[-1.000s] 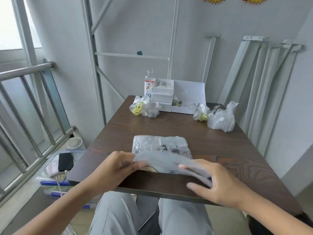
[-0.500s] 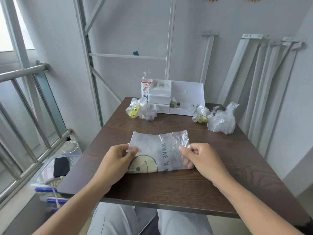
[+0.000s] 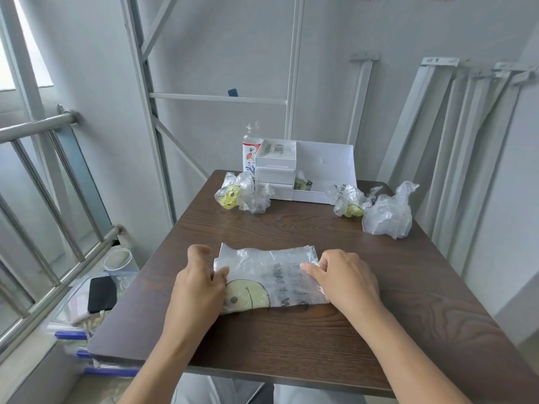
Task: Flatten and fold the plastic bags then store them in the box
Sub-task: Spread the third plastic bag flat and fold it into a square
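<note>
Dark wooden table [image 3: 291, 345] bears a flattened plastic bag [image 3: 271, 275] between both hands — left hand [image 3: 198, 287] presses one edge by thumb, fingers loosely curled, right hand [image 3: 347, 281] pinches the opposite edge — white box [image 3: 291, 170] well beyond them

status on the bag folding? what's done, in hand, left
Done: the white box at the far edge seems to hold some printed folded plastic, count unclear. In hand: one smiley bag lies flat on the table, left hand and right hand at its ends. Left: a crumpled clump by the box, plus a yellow-print crumpled bag and a clear crumpled bag on the right.
</note>
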Tool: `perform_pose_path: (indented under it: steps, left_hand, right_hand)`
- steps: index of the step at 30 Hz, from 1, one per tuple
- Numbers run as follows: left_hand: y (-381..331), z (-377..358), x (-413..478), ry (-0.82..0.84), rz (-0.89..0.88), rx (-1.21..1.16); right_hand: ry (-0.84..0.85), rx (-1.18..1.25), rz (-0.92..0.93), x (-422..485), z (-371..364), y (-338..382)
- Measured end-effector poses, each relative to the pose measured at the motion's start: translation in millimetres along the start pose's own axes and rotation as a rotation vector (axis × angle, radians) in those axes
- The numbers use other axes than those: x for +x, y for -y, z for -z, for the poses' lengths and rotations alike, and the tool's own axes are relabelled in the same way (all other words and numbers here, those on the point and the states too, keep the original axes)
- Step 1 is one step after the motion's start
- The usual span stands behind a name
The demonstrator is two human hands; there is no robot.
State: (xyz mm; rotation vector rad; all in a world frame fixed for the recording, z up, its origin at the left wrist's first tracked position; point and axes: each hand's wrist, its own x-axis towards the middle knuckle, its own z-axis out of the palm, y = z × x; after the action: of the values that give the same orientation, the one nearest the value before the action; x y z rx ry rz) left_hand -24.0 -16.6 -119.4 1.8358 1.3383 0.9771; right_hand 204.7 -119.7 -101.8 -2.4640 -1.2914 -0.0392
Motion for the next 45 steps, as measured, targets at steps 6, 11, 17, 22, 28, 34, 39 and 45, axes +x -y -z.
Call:
perform_pose_path:
  steps: [6,11,17,22,28,34,39,45]
  left_hand:
    - [-8,-9,-16,-0.113,-0.155,0.309]
    - [-8,-9,-22,-0.175,-0.185,0.608]
    - [-1,-10,-19,-0.163,-0.245,0.656]
    - [-1,-12,-15,-0.201,-0.385,0.661]
    - [11,-13,-12,0.045,-0.514,0.506]
    - [11,-20,-7,0.337,-0.435,0.658]
    - [8,-15,-6,0.448,-0.462,0.758]
    - [13,-20,-4,0.396,-0.44,0.741]
  right_hand:
    - [-0.017,-0.018,0.004,1,-3,2]
    - [-0.04,-0.063,-0.022,-4,-1,6]
    - [-0.077,0.009,-0.08,-9,0,7]
    - [-0.125,-0.002,-0.072,-12,-3,6]
    - [-0.142,-0.006,0.022,-10,9,1]
    - [-0.067,0.105,0.355,-17,7,48]
    - [0.233,0.244,0.376,-20,-29,89]
    - [0.29,0.001,0.404,-21,-36,66]
